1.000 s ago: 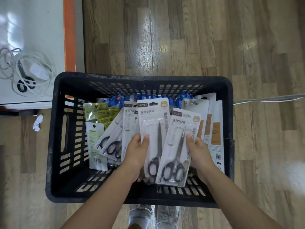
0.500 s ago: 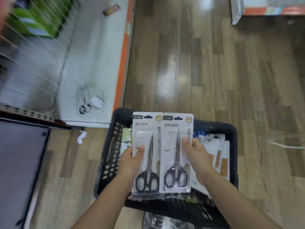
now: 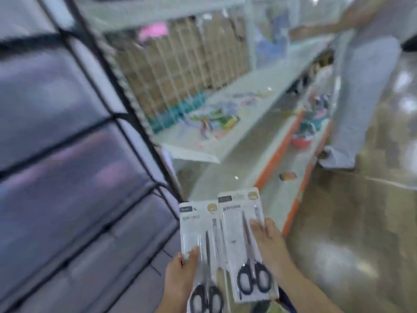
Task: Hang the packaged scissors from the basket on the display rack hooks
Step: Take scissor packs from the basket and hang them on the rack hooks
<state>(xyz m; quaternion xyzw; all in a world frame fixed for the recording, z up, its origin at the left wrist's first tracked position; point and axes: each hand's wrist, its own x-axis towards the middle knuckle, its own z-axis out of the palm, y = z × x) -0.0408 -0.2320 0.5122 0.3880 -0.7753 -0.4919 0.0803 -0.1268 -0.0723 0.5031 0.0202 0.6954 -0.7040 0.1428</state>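
I hold two packaged scissors side by side at the bottom middle of the blurred head view. My left hand (image 3: pixel 180 274) grips the left scissors pack (image 3: pixel 199 224), thumb on its front. My right hand (image 3: pixel 269 242) grips the right scissors pack (image 3: pixel 237 224), thumb on its front near the blade. Each pack is a white card with black-handled scissors. The display rack (image 3: pixel 180 64) with its wire grid and hooks stands up ahead, blurred. Only a dark sliver of the basket (image 3: pixel 285 300) shows below the packs.
A grey panelled unit with black frames (image 3: pixel 67 154) fills the left. A white shelf (image 3: pixel 237 114) with orange edging carries scattered small goods. Another person (image 3: pixel 365 82) stands at the right on the glossy floor (image 3: pixel 349 233).
The view swung up from the basket and floor to the rack and shelves. Both hands lifted the two scissors packs out of the basket and kept hold of them.
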